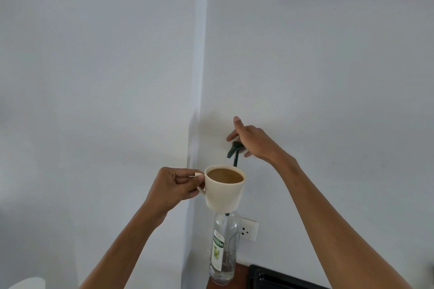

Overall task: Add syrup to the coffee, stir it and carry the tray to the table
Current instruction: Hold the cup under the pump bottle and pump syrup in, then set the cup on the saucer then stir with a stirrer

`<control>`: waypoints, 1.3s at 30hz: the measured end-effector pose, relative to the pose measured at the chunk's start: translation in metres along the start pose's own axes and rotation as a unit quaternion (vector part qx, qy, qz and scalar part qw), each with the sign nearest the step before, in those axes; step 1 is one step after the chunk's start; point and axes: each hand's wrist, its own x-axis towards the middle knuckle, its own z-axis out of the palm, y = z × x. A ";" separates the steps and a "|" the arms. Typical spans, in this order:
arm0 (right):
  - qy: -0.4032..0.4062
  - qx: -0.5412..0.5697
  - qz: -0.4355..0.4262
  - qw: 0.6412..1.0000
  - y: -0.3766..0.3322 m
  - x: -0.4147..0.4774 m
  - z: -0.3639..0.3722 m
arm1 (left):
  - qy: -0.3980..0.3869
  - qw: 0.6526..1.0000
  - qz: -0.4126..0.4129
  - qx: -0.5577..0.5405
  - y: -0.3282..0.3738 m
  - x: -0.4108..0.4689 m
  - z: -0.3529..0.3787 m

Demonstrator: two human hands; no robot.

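Coffee point(225, 175), light brown, near the rim of a cream mug point(224, 191) held up in the air, just under the dark green pump spout point(234, 148) of a clear syrup bottle point(223, 246). Mug pinched by its handle in the left hand point(173, 186), thumb and fingers closed firmly on the loop. Right hand point(250, 139) laid over the pump head, palm down, fingers spread loosely rather than clenched; whether pressing or only resting, impossible to tell. No stream of syrup visible from the spout.

Step in hand, by the look of it: adding syrup, the first part of the task; stirring and carrying the tray not yet reached. Next move calls for a straight downward press on the pump with the mug kept level and the spout tip kept over the coffee, not over the rim. Little headroom in the mug, so a short dose and no tilt. Bottle nearly empty and tall, so likely light and tippy under an off-centre push.

Room: bottle close to a wall corner point(197, 101), on a brown counter point(239, 272), with a wall socket point(247, 229) just behind and a black-edged object point(277, 277) just to the right. Open space toward the person and to the left for lowering the mug. No spoon or tray in view.
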 end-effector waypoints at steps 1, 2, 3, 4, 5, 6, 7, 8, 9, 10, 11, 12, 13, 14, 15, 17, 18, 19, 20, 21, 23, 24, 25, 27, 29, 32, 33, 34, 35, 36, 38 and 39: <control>0.011 0.003 -0.006 1.000 0.004 -0.007 -0.003 | -0.002 1.000 -0.002 0.000 -0.001 -0.002 0.001; 0.018 0.011 -0.010 1.000 0.009 -0.014 -0.006 | -0.005 1.000 -0.005 0.002 -0.004 -0.005 0.003; 0.024 0.024 -0.011 0.999 0.015 -0.023 -0.009 | -0.008 1.000 -0.009 0.003 -0.006 -0.008 0.004; 0.031 0.039 -0.008 0.999 0.022 -0.032 -0.012 | -0.010 1.000 -0.012 0.005 -0.009 -0.012 0.007; 0.038 0.054 -0.006 0.998 0.029 -0.041 -0.013 | -0.011 1.000 -0.016 0.005 -0.012 -0.016 0.010; 0.044 0.063 -0.004 0.997 0.038 -0.051 -0.015 | -0.011 1.000 -0.020 0.005 -0.016 -0.020 0.013; 0.048 0.068 -0.001 0.997 0.047 -0.061 -0.015 | -0.012 1.000 -0.024 0.005 -0.019 -0.025 0.017; 0.047 0.071 0.003 0.996 0.055 -0.071 -0.016 | -0.014 0.999 -0.029 0.005 -0.023 -0.029 0.021; 0.045 0.078 0.008 0.996 0.063 -0.083 -0.015 | -0.016 0.999 -0.033 0.002 -0.027 -0.033 0.025; 0.041 0.087 0.013 0.995 0.071 -0.095 -0.015 | -0.018 0.999 -0.037 -0.003 -0.031 -0.038 0.030; 0.037 0.098 0.018 0.994 0.079 -0.107 -0.014 | -0.018 0.999 -0.040 -0.007 -0.036 -0.042 0.035; 0.031 0.109 0.023 0.993 0.087 -0.120 -0.013 | -0.016 0.999 -0.044 -0.011 -0.040 -0.045 0.041; 0.026 0.117 0.028 0.992 0.094 -0.133 -0.011 | -0.017 0.999 -0.048 -0.014 -0.044 -0.049 0.047; 0.020 0.125 0.033 0.991 0.102 -0.147 -0.009 | -0.019 0.998 -0.052 -0.016 -0.049 -0.052 0.053; 0.014 0.132 0.038 0.990 0.110 -0.160 -0.007 | -0.023 0.998 -0.054 -0.016 -0.053 -0.055 0.059; 0.000 0.146 0.055 0.988 0.123 -0.185 -0.003 | -0.035 0.998 -0.060 -0.010 -0.062 -0.062 0.071; -0.007 0.148 0.063 0.987 0.129 -0.196 -0.002 | -0.040 0.997 -0.063 -0.008 -0.066 -0.065 0.078; -0.012 0.148 0.069 0.987 0.134 -0.206 -0.001 | -0.045 0.997 -0.066 -0.006 -0.071 -0.068 0.085; -0.016 0.146 0.076 0.986 0.139 -0.215 -0.001 | -0.048 0.996 -0.069 -0.003 -0.075 -0.071 0.092; -0.018 0.143 0.082 0.986 0.143 -0.223 -0.002 | -0.051 0.996 -0.071 0.001 -0.079 -0.073 0.099; -0.022 0.131 0.089 0.987 0.152 -0.237 -0.005 | -0.057 0.995 -0.076 -0.001 -0.087 -0.078 0.113; -0.024 0.125 0.090 0.988 0.156 -0.244 -0.007 | -0.061 0.995 -0.080 -0.011 -0.091 -0.080 0.120; -0.026 0.125 0.090 0.988 0.161 -0.251 -0.008 | -0.065 0.994 -0.086 -0.025 -0.095 -0.083 0.127; -0.029 0.134 0.087 0.987 0.171 -0.263 -0.010 | -0.072 0.991 -0.098 -0.049 -0.103 -0.086 0.142; -0.033 0.142 0.090 0.985 0.185 -0.273 -0.009 | -0.078 0.990 -0.106 -0.056 -0.111 -0.089 0.157; -0.025 0.157 0.097 0.982 0.207 -0.287 -0.007 | -0.089 0.988 -0.119 -0.050 -0.124 -0.093 0.175; -0.019 0.159 0.098 0.982 0.214 -0.291 -0.006 | -0.096 0.987 -0.123 -0.049 -0.128 -0.094 0.180; -0.014 0.160 0.099 0.982 0.220 -0.296 -0.005 | -0.100 0.985 -0.128 -0.051 -0.133 -0.095 0.185; -0.008 0.160 0.100 0.982 0.226 -0.300 -0.005 | -0.103 0.984 -0.135 -0.052 -0.137 -0.097 0.189; -0.002 0.162 0.103 0.981 0.233 -0.304 -0.005 | -0.105 0.983 -0.142 -0.052 -0.142 -0.099 0.194; 0.011 0.165 0.110 0.980 0.244 -0.312 -0.004 | -0.115 0.981 -0.149 -0.049 -0.151 -0.103 0.203; 0.014 0.164 0.115 0.980 0.249 -0.315 -0.004 | -0.120 0.980 -0.152 -0.049 -0.155 -0.105 0.208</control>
